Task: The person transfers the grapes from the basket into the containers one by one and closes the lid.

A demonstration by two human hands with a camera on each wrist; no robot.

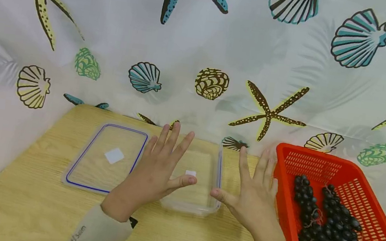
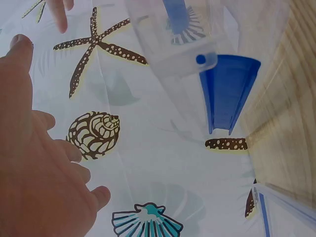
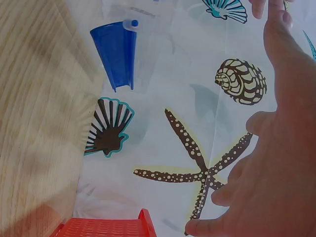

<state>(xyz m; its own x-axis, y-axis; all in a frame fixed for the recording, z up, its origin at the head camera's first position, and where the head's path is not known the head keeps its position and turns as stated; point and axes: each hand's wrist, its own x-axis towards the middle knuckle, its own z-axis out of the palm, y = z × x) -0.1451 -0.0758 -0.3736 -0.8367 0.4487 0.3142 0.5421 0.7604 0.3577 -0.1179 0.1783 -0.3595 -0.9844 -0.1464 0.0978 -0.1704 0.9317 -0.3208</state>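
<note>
My left hand (image 1: 154, 172) is spread with straight fingers over the left side of a clear plastic food container (image 1: 188, 208), holding nothing. Opposite it, my right hand (image 1: 255, 201) is likewise spread and holds nothing, between the container and a red basket (image 1: 287, 224). The container stands without its lid; its blue side latches show as a blue flap (image 2: 229, 89) in the left wrist view and another latch (image 3: 118, 57) in the right one. To the left lies a clear lid (image 1: 93, 172) with a blue seal, partly behind my left hand.
Several dark grapes (image 1: 341, 228) in bunches lie inside the red basket at the right. A wooden table (image 1: 30, 196) carries everything. Behind it hangs a white cloth (image 1: 188, 46) printed with shells and starfish, close to the table's far edge.
</note>
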